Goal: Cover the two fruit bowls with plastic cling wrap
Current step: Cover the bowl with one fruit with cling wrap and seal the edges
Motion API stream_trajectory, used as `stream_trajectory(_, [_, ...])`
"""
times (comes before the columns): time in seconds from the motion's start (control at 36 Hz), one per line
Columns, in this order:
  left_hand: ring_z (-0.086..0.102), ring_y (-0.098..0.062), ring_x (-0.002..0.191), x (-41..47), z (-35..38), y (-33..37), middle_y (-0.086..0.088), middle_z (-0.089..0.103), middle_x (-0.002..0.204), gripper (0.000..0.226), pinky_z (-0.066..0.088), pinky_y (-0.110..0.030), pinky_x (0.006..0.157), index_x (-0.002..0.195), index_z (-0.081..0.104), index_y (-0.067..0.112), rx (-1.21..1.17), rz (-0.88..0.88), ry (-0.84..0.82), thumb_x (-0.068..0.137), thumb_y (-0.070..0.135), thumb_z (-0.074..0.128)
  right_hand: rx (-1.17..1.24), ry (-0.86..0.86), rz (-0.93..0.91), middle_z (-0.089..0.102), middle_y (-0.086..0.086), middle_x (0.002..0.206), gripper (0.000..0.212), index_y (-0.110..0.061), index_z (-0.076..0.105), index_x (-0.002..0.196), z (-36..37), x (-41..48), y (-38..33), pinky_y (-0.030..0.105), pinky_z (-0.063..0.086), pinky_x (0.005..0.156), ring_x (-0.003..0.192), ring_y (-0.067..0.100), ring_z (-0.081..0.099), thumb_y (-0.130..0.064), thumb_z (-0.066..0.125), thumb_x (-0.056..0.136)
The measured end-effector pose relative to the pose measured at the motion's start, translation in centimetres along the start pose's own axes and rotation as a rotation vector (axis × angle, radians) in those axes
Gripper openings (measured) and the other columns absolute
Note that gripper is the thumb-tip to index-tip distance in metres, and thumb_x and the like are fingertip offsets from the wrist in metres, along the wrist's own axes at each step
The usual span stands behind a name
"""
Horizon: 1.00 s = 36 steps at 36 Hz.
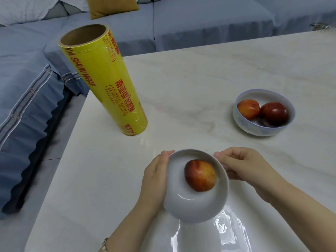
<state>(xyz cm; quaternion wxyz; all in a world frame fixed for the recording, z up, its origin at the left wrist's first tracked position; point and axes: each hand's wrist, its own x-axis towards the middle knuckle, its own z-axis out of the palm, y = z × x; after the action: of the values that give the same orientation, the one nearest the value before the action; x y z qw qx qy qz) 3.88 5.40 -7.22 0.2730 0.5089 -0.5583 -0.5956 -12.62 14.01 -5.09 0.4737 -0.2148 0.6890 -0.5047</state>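
**White bowl cupped at both sides, loose film trailing near me**

White glazed ceramic, the near bowl (181,213) sits at the near middle of the table (200,79) with one red-orange fruit (201,175) inside. A faint haze suggests film already lies over its mouth, though I can't be sure. The left hand (154,177) curls around its left wall, and the right hand (243,164) curls around its right wall at the rim. Clear cling film (229,231) lies wrinkled and shiny on the table just near of the bowl.

I judge the bowl rigid, slick and breakable, best held low on the walls. The film is weightless, soft and self-sticking, so I'd take it by its edges and pull it taut.

Far right, the second bowl (254,131) holds two red fruits (248,109), looking uncovered. The yellow wrap roll (107,84) stands upright far left. A blue-grey sofa (200,30) lies beyond.
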Motion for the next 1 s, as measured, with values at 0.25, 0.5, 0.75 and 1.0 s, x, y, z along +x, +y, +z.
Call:
stream_trajectory(0.25, [0.059, 0.001, 0.077, 1.9, -1.3, 2.7, 0.017, 0.065, 0.076, 0.023, 0.043, -0.011, 0.071, 0.083, 0.064, 0.021, 0.163, 0.048, -0.281, 0.084, 0.041, 0.053, -0.325, 0.06, -0.228, 0.062, -0.012, 0.06, 0.019, -0.014, 0.068, 0.073, 1.6, 0.5, -0.1, 0.01, 0.041, 0.059, 0.054, -0.008, 0.054, -0.026, 0.06, 0.086])
stream_trajectory(0.5, [0.062, 0.003, 0.091, 1.4, -1.5, 1.7, 0.014, 0.07, 0.092, 0.011, 0.044, -0.006, 0.077, 0.088, 0.07, 0.022, 0.227, 0.215, -0.294, 0.085, 0.031, 0.065, -0.211, 0.008, -0.116, 0.057, -0.001, 0.052, 0.027, -0.009, 0.053, 0.068, 1.3, 1.4, -1.9, 0.017, 0.046, 0.051, 0.045, 0.006, 0.052, -0.015, 0.048, 0.094])
stream_trajectory(0.75, [0.063, 0.004, 0.091, 1.4, -1.8, 1.5, 0.018, 0.071, 0.095, 0.024, 0.045, -0.007, 0.075, 0.091, 0.069, 0.022, 0.171, 0.226, -0.318, 0.073, 0.033, 0.059, -0.039, -0.4, 0.376, 0.042, -0.001, 0.046, 0.037, -0.011, 0.048, 0.057, 0.2, 3.4, -3.1, 0.014, 0.037, 0.041, 0.038, 0.007, 0.04, -0.019, 0.051, 0.093])
stream_trajectory(1.0, [0.063, 0.005, 0.088, 1.5, -1.7, 1.7, 0.019, 0.07, 0.092, 0.018, 0.043, -0.006, 0.074, 0.088, 0.069, 0.027, 0.175, 0.244, -0.362, 0.073, 0.031, 0.06, -0.215, -0.504, 0.261, 0.047, 0.0, 0.048, 0.023, -0.017, 0.063, 0.052, -0.8, 3.0, -4.0, 0.013, 0.039, 0.047, 0.043, 0.006, 0.044, -0.04, 0.069, 0.054])
